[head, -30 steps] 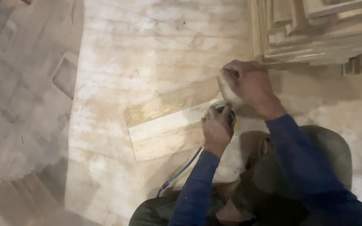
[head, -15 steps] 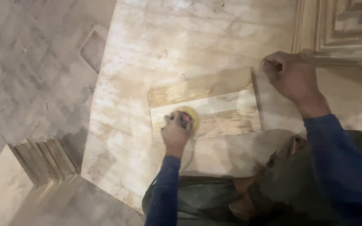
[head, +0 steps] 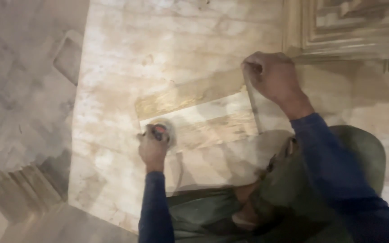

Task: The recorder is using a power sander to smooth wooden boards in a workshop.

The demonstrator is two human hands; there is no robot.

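A pale wooden board (head: pixel 208 119) lies flat on a large dusty plywood sheet (head: pixel 158 45). My left hand (head: pixel 151 148) is closed around a small power sander (head: pixel 162 131) with a round pad and a red spot on top, pressed on the board's near left corner. My right hand (head: pixel 271 76) is clenched on the board's right end and holds it down. Both arms wear dark blue sleeves. My knees in green cloth fill the lower middle of the view.
Stacked carved wooden mouldings (head: pixel 343 27) sit at the top right, close to my right hand. Stepped wooden pieces (head: pixel 19 189) lie at the lower left. The sander's cord (head: pixel 179 173) runs back toward my lap. A rectangular frame shape (head: pixel 68 56) lies on the grey floor to the left.
The sander in my left hand has travelled from the board's right end to its left corner. My right hand stays on the right end. The view has shifted.
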